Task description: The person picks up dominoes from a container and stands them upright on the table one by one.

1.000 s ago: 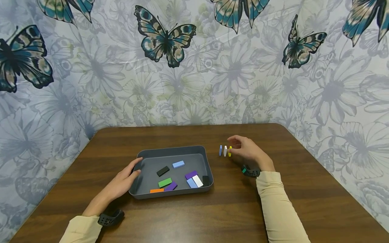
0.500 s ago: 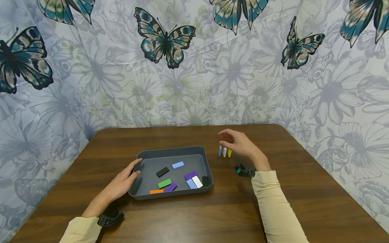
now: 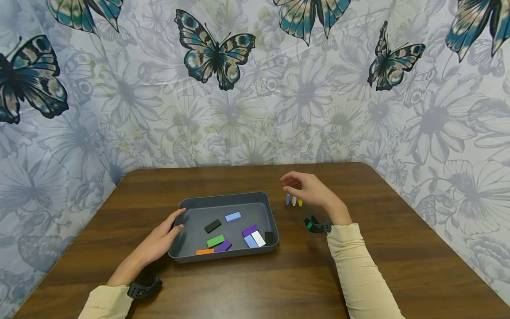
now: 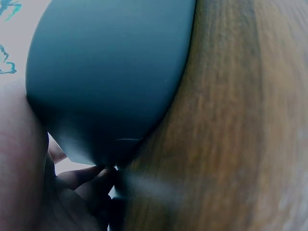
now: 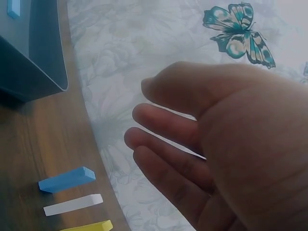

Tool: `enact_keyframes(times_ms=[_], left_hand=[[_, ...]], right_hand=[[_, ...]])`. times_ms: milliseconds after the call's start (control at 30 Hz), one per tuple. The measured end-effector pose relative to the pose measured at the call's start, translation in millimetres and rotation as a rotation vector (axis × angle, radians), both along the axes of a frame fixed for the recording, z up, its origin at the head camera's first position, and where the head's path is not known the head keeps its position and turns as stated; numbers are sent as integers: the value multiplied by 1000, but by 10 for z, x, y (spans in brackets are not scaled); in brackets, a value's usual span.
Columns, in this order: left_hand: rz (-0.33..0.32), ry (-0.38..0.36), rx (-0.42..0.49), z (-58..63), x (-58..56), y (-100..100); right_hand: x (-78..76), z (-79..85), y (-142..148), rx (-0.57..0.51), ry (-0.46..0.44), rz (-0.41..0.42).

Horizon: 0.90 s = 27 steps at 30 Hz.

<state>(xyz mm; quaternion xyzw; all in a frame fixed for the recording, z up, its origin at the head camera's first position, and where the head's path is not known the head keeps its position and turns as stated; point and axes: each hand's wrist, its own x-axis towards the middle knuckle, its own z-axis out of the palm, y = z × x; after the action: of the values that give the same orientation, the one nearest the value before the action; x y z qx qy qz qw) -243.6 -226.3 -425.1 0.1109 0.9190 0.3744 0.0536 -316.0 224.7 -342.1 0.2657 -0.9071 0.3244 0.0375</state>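
My left hand (image 3: 157, 241) holds the left side of a grey tray (image 3: 223, 200), thumb over the rim, other fingers against the outer wall (image 4: 110, 72). My right hand (image 3: 312, 191) hovers over the table right of the tray, its fingers loosely bent and holding nothing. Below it, three thin domino blocks stand on end in a short row: blue (image 5: 67, 180), white (image 5: 74, 205) and yellow (image 5: 91, 226), with small gaps between them. In the head view the hand partly covers their tops.
Several domino blocks lie flat in the tray, among them green (image 3: 215, 241), orange (image 3: 205, 251), white (image 3: 258, 239), black (image 3: 213, 226) and purple (image 3: 249, 230). The wooden table (image 3: 311, 283) meets a butterfly-patterned cloth (image 3: 255, 124) behind its far edge.
My right hand has left the yellow block, which stays standing at the row's right end, and has moved left above the blocks. The left hand and tray stay in place.
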Motion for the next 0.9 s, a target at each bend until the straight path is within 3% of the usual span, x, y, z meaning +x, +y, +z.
enact_keyframes(times_ms=[900], left_hand=[[-15,-4,0,4,-2,-11]], right_hand=[[117,152,-81,32,-6,19]])
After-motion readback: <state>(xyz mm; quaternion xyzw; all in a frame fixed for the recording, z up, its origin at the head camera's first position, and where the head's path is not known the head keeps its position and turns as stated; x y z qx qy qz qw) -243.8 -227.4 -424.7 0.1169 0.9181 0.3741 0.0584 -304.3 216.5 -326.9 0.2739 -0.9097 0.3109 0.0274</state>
